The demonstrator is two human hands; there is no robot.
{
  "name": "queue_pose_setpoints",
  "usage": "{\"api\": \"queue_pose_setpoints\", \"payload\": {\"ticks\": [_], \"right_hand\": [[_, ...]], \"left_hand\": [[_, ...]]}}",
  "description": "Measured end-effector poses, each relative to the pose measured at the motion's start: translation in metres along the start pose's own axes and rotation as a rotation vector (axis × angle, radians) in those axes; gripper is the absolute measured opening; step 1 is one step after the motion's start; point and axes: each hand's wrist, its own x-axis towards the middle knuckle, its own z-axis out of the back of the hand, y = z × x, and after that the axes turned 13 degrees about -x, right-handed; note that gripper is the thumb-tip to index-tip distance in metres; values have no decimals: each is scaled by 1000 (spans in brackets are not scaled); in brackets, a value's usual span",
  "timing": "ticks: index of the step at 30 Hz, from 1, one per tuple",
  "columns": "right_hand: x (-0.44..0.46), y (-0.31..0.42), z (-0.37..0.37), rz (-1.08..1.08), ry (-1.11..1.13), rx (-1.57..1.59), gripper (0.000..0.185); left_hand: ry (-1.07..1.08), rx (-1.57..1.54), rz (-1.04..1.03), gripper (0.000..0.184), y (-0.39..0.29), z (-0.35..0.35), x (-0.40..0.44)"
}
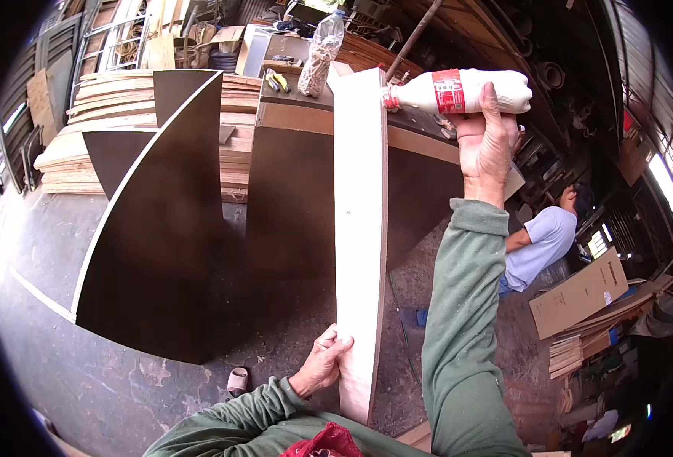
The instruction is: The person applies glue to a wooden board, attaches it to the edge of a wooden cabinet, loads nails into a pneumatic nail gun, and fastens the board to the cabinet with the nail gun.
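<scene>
A long pale wooden board (360, 228) runs from near my body up to the dark-sided bench. My left hand (322, 361) grips the board's left edge near its lower end, thumb on the face. In my right hand (490, 141) is a plastic bottle (420, 90) of white liquid with a red label, tipped on its side. The bottle's mouth points left, at the right edge of the board near its far end. Whether any liquid is coming out, I cannot tell.
Left of the board stands a dark curved panel structure (153, 236). On the bench top are a clear bottle of small pieces (322, 57) and yellow-handled pliers (278, 81). Stacked planks (115, 107) lie behind. A person (543, 240) is at the right, near a cardboard sheet (580, 293).
</scene>
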Motion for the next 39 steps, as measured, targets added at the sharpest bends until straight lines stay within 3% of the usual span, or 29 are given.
{"api": "queue_pose_setpoints", "payload": {"ticks": [13,17,18,26,29,39], "right_hand": [[-31,6,15,1,25,37,57],[-44,8,13,9,-12,37,44],[-46,7,17,-6,15,17,55],[-75,12,21,-33,17,27,59],[-87,16,15,-1,-32,28,48],[-126,16,28,-62,-35,36,56]], "left_hand": [[12,-20,-17,32,-1,-7,6],[20,-27,-23,34,-2,-12,10],[18,-25,-27,33,-2,-13,11],[36,-36,-53,31,0,-17,16],[32,-34,-70,32,0,-21,15],[34,-2,-126,31,-4,-30,23]]}}
